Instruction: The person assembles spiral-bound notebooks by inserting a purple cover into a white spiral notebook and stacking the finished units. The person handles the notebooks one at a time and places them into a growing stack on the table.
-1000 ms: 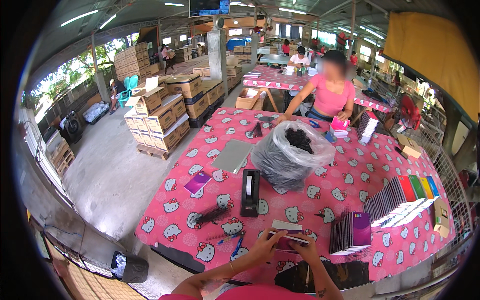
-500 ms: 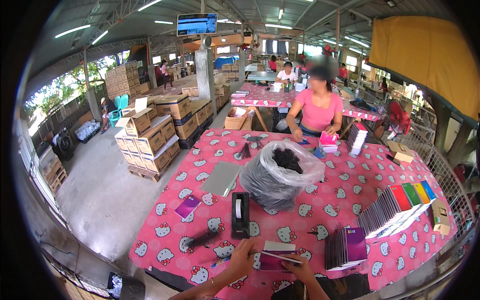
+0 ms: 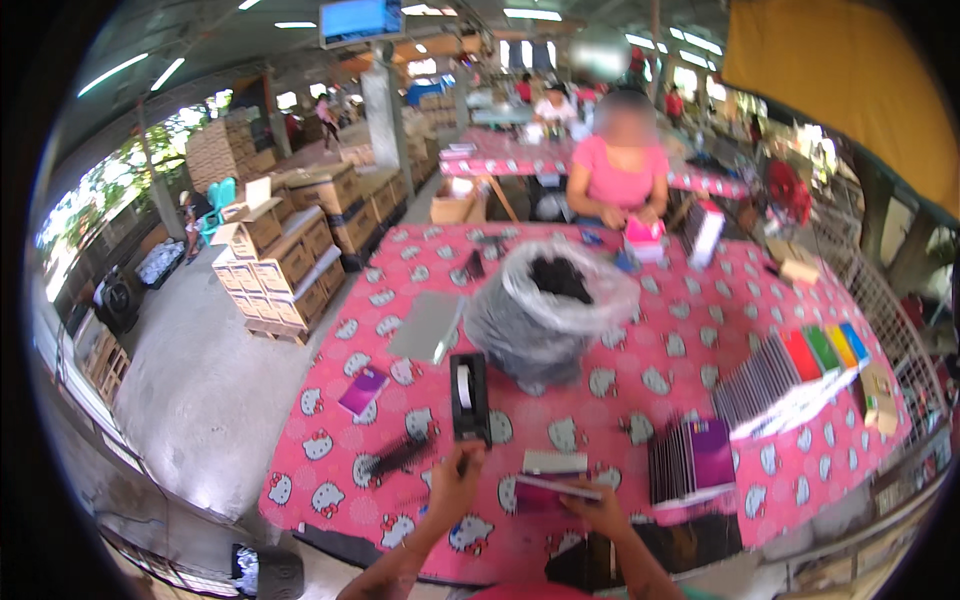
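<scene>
My left hand (image 3: 456, 485) is at the near end of a black tape dispenser (image 3: 470, 405), its fingers pinched together; what lies between them is too small to make out. A white roll sits inside the dispenser. My right hand (image 3: 601, 508) grips a purple-covered notebook (image 3: 540, 497) by its right side, tilted above the table edge nearest me. Behind it shows a pale sheet or pad (image 3: 555, 462). To the right stands a row of purple spiral notebooks (image 3: 711, 455). Left of the dispenser lie loose black binding coils (image 3: 400, 455) and a small purple booklet (image 3: 363, 390).
The pink table (image 3: 620, 420) has a cat-face print cover. A large plastic bag of black coils (image 3: 535, 330) stands mid-table beside grey sheets (image 3: 427, 325). Colourful notebooks (image 3: 790, 390) line the right. Across the table a person in pink (image 3: 620, 180) handles pink notebooks (image 3: 643, 240).
My left hand has moved forward to the dispenser's near end. My right hand keeps its hold on the notebook. The person across has brought both hands to the pink notebooks. The view has tilted down.
</scene>
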Available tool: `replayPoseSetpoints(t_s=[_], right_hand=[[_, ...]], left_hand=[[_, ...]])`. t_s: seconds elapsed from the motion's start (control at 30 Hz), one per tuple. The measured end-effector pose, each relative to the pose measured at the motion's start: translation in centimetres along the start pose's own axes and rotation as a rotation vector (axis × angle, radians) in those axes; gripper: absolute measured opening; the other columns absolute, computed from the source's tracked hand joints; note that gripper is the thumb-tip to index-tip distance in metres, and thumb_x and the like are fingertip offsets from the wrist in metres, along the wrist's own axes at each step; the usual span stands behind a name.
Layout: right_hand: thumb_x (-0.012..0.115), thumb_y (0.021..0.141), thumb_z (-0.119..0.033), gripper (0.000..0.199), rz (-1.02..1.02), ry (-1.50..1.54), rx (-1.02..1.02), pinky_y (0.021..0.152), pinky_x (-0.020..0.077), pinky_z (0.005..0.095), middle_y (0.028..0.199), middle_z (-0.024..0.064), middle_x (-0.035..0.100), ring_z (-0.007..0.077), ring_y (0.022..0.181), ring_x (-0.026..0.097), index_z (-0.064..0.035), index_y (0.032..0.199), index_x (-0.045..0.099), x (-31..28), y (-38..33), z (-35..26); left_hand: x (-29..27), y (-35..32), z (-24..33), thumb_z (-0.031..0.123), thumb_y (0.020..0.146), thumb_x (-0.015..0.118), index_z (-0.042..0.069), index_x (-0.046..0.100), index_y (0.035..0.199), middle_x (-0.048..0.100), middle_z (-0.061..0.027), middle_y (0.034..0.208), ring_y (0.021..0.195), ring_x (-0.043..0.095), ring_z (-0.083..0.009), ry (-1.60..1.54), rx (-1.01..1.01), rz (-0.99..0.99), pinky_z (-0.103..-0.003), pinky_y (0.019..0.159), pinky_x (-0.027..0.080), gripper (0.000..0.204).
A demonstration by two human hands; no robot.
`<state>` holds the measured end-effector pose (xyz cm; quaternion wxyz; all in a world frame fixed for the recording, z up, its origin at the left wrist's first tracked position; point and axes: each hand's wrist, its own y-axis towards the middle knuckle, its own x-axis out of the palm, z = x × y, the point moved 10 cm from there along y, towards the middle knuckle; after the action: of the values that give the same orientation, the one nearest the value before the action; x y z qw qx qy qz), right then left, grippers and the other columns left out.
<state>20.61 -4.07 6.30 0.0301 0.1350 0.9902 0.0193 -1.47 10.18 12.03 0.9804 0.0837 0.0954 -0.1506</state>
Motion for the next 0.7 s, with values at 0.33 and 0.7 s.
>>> replayPoseSetpoints(t_s=[0.33, 0.7], right_hand=[[0.075, 0.084, -0.006, 0.022, 0.153, 0.077, -0.429, 0.057, 0.0505, 0.0246, 0.091, 0.0081, 0.072, 0.0156, 0.071, 0.066, -0.0007, 0.105, 0.072, -2.2, -7.2, -27.9], [0.067, 0.091, -0.007, 0.026, -0.044, -0.193, -0.154, 0.081, 0.0535, 0.0276, 0.107, 0.0111, 0.074, 0.0143, 0.093, 0.068, -0.0019, 0.117, 0.069, -0.8, -0.7, -16.1]], left_hand=[[1.4, -2.8, 1.2, 0.014, 0.099, 0.059, 0.002, 0.067, 0.11, 0.052, 0.0062, 0.076, 0.067, 0.04, -0.002, -0.097, -0.112, -0.169, -0.021, 0.059, 0.033, 0.017], [1.5, -2.9, 1.7, 0.016, 0.101, 0.055, 0.001, 0.054, 0.116, 0.046, 0.002, 0.076, 0.069, 0.041, -0.0075, 0.06, 0.096, -0.068, -0.026, 0.062, 0.038, 0.021]])
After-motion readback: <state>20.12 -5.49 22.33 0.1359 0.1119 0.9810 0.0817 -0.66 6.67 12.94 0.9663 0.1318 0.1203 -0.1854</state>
